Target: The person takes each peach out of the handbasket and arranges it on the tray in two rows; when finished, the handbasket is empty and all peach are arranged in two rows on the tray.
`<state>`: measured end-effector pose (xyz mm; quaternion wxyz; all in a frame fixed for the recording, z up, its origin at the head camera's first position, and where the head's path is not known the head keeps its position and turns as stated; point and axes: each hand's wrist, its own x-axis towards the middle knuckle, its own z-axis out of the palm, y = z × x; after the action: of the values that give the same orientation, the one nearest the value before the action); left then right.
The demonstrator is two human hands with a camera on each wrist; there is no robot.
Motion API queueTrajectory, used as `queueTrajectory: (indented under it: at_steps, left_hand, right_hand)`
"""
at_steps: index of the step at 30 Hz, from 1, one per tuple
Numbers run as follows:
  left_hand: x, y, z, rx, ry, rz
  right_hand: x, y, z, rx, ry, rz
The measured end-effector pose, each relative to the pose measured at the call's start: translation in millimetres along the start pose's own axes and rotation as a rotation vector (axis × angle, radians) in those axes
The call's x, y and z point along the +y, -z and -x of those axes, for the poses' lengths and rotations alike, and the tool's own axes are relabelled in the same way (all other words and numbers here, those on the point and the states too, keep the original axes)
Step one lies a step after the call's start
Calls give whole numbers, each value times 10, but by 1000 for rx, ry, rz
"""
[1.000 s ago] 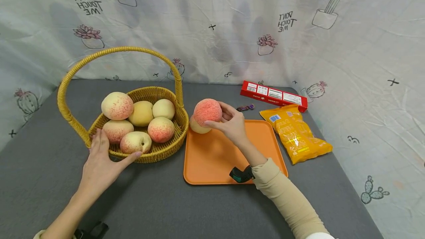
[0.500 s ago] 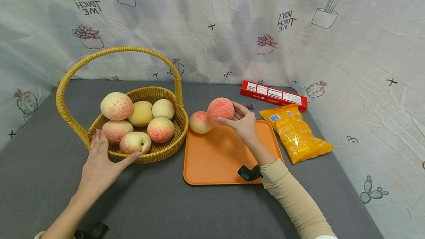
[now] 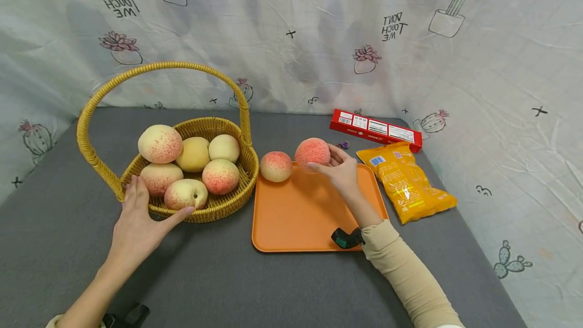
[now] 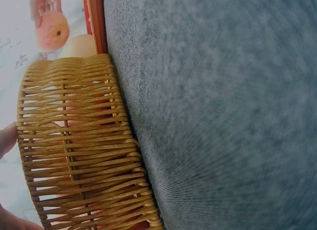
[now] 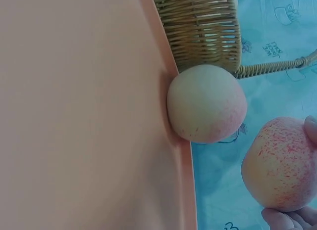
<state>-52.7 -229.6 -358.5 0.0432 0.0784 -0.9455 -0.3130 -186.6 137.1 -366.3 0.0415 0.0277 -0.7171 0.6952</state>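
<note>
My right hand pinches a pinkish-red peach between thumb and fingers, above the far edge of the orange tray. The right wrist view shows this held peach apart from the tray surface. A second peach, pale with a red blush, sits in the tray's far left corner, beside the basket. On the left, a yellow wicker basket with a tall handle holds several peaches, among them a pale one at the front. My left hand rests on its near left rim, fingers extended and thumb spread.
A red box lies at the back right, with a small purple-wrapped candy in front of it. An orange snack bag lies right of the tray. A printed curtain hangs behind the grey table.
My right hand has moved right with its peach, then slightly lower, uncovering the peach in the tray's corner. The left hand has stayed on the basket rim.
</note>
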Motion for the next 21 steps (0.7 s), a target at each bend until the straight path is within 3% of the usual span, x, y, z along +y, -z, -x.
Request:
queueTrajectory:
  at_steps: [10,21]
  left_hand:
    - [-11,-8,-11,-18,9,-20]
    - [-10,-3,-5,-19,9,-21]
  right_hand:
    - [57,81,-40,4,-39,69]
    - [144,135,-126,-72,-63,275]
